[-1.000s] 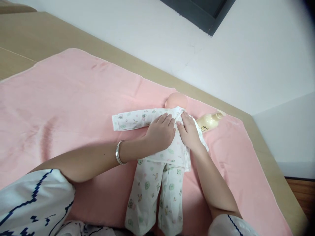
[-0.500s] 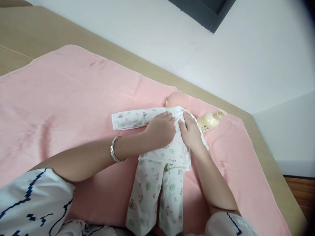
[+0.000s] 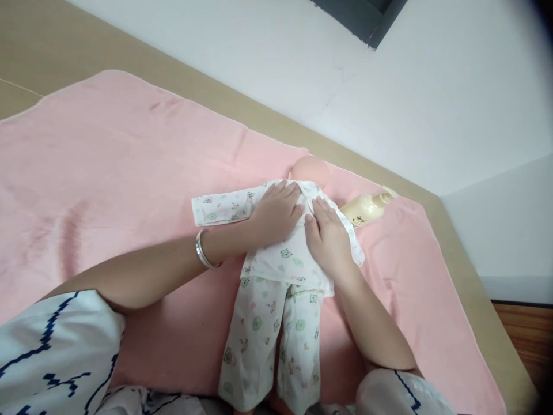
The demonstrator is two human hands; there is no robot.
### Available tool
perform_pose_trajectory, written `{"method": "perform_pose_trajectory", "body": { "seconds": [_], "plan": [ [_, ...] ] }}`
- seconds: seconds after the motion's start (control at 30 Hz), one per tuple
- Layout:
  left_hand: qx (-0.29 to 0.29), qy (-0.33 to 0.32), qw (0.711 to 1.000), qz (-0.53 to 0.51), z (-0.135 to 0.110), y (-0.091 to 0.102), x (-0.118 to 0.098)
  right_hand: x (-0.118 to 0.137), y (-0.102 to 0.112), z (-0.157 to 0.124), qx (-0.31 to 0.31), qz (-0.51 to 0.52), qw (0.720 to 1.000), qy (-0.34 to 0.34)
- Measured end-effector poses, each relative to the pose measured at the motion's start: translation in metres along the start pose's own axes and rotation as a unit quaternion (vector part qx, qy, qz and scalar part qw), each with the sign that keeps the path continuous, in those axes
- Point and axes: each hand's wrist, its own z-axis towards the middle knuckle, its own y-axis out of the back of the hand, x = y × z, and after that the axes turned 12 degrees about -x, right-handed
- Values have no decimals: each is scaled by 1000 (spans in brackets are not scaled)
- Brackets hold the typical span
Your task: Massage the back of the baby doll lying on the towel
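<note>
A baby doll (image 3: 310,169) lies on its back on a pink blanket (image 3: 129,167), dressed in a white printed top (image 3: 285,259) and matching trousers (image 3: 268,346). My left hand (image 3: 276,213), with a silver bracelet at the wrist, lies flat with fingers stretched on the doll's chest near the collar. Beside it, my right hand (image 3: 328,236) rests flat on the right side of the top, fingers together. The doll's bare cream arm (image 3: 365,208) sticks out to the right. One empty sleeve (image 3: 220,208) stretches left.
The blanket covers a tan surface (image 3: 458,248) that runs along a white wall (image 3: 389,98). A dark frame (image 3: 363,17) shows at the top. A strip of wooden floor (image 3: 525,328) lies at the far right. My patterned white sleeves fill the bottom edge.
Both hands have slid slightly on the doll's top, the left up toward the collar, the right a little down. The view has shifted a bit downward.
</note>
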Motion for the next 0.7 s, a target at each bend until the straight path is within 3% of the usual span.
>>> {"method": "perform_pose_trajectory", "body": {
  "seconds": [0.03,0.17,0.33,0.47,0.7],
  "plan": [
    [0,13,1000,16,-8,3,-10,-10,-1,8,13,10,1000,-8],
    [16,-38,998,38,-26,10,-36,-32,-4,26,16,52,998,-10],
    [8,36,999,11,-10,1,-15,-1,1,3,-2,0,1000,-8],
    [-34,68,997,1,-5,-13,1,17,6,-12,-23,-8,1000,19],
    [-74,45,996,-9,-12,-18,1,-20,-8,13,-2,22,1000,4]
  ]
}}
